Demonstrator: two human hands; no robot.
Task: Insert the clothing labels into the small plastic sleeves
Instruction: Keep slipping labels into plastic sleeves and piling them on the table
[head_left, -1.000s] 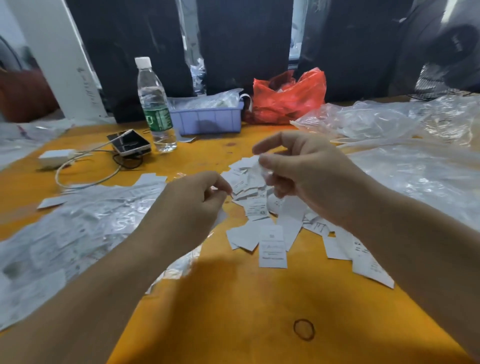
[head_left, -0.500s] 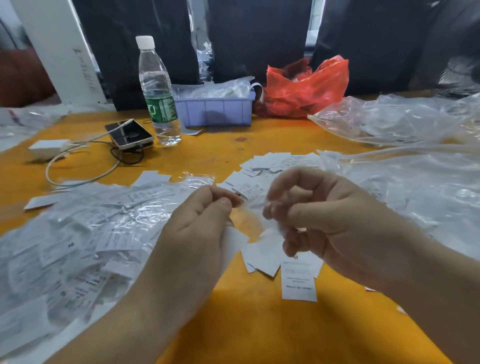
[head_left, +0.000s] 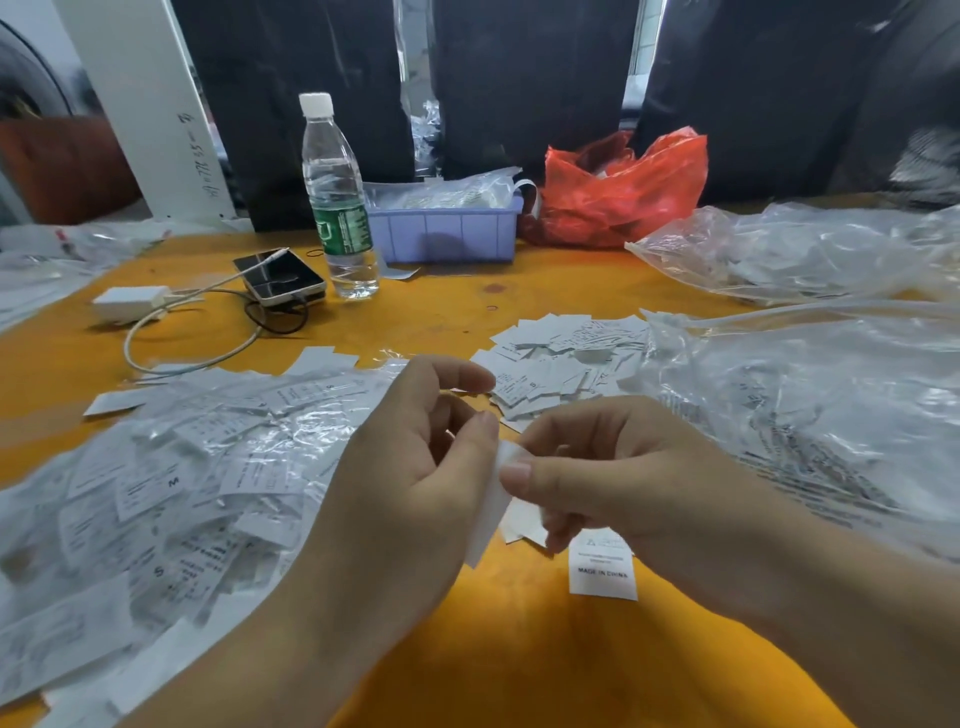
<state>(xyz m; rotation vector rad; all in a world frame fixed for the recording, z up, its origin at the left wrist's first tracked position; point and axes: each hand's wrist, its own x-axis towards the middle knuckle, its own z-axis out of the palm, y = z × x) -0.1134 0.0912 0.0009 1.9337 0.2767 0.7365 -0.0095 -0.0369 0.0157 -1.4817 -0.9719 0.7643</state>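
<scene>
My left hand (head_left: 410, 478) and my right hand (head_left: 613, 478) meet above the orange table (head_left: 519, 665). Between them they pinch a small white clothing label (head_left: 493, 512); whether a clear sleeve is round it I cannot tell. Loose white labels (head_left: 556, 364) lie in a heap just beyond my hands, and one reading "MADE IN CHINA" (head_left: 601, 569) lies under my right wrist. A wide pile of labels in clear plastic sleeves (head_left: 171, 483) spreads at the left.
Large clear plastic bags (head_left: 810, 395) cover the right side. At the back stand a water bottle (head_left: 337, 197), a lilac bin (head_left: 447, 228) and a red bag (head_left: 623, 187). A phone (head_left: 280, 275), cable and white charger (head_left: 130, 303) lie back left.
Both hands have come down and closer together, from apart over the label heap to touching at the label. The view has shifted nearer the table.
</scene>
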